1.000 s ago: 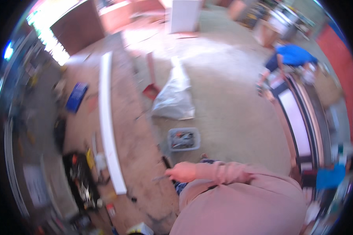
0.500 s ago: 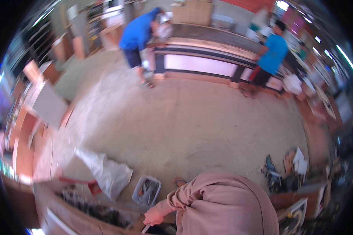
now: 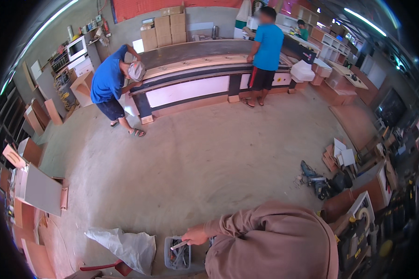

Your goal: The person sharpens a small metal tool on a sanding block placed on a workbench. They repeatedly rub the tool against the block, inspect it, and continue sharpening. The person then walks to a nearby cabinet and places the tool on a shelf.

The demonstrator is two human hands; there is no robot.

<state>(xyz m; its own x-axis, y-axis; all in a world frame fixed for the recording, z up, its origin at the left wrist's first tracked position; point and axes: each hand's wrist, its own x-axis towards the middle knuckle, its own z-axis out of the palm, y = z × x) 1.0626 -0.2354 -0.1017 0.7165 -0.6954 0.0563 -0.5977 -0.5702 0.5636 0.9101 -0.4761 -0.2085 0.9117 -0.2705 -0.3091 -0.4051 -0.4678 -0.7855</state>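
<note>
My right hand (image 3: 196, 235) reaches leftward from a brown sleeve (image 3: 246, 228). Its fingers close around a short, pale, flat stick (image 3: 179, 245) whose free end points down and left; its exact kind is too small to make out. Just beneath is a translucent plastic tub (image 3: 167, 261) on the floor, holding several dark and grey tools or parts. Whether the stick touches anything inside the tub I cannot tell. My left hand does not show.
A white sack (image 3: 130, 249) and a red dustpan-like object (image 3: 123, 268) lie left of the tub. Power tools (image 3: 323, 181) sit on the floor at right. Two people, in blue (image 3: 109, 76) and turquoise (image 3: 268, 44) shirts, work at a long counter (image 3: 186, 90).
My right hand, with the stick, has moved from a wooden edge below the tub to over the tub. The view has turned right, and the wooden box at lower left has mostly left it.
</note>
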